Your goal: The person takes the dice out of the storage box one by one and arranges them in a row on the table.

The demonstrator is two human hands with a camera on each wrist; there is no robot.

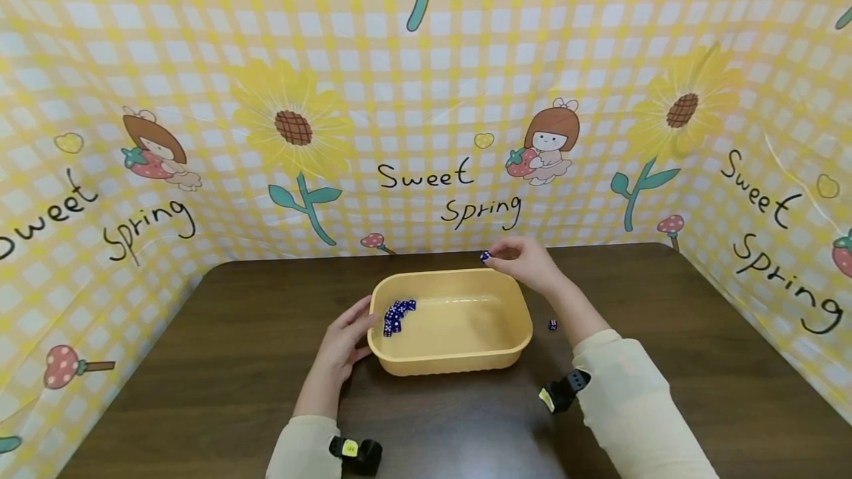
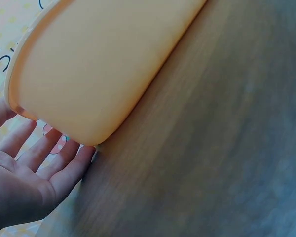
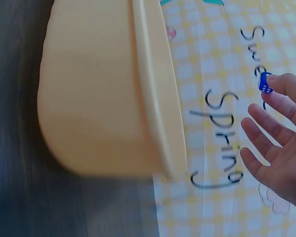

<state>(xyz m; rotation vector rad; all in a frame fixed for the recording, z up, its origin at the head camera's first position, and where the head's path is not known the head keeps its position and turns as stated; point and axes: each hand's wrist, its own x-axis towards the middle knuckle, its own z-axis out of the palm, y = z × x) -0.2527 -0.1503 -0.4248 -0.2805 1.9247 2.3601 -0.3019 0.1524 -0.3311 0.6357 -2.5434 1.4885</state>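
Note:
A yellow rectangular plastic basin [image 1: 452, 365] stands on the table, and several dark blue dice [image 1: 397, 314] with white dots lie clustered at its left end inside. At that end my left hand [image 1: 342, 338] holds the rim, thumb over the edge and fingers against the outer wall; the left wrist view shows those fingers [image 2: 64, 170] spread under the rim. My right hand [image 1: 526, 265] is raised over the basin's far right corner, pinching one blue die [image 3: 265, 83] between thumb and index finger. The other right fingers [image 3: 266, 128] are loosely bent.
Another blue die [image 1: 552, 324] lies on the dark wooden table [image 1: 253, 361] just right of the basin. Behind the table and along both sides hangs a yellow checked cloth [image 1: 413, 94] with printed flowers and lettering. A black camera is strapped on each wrist.

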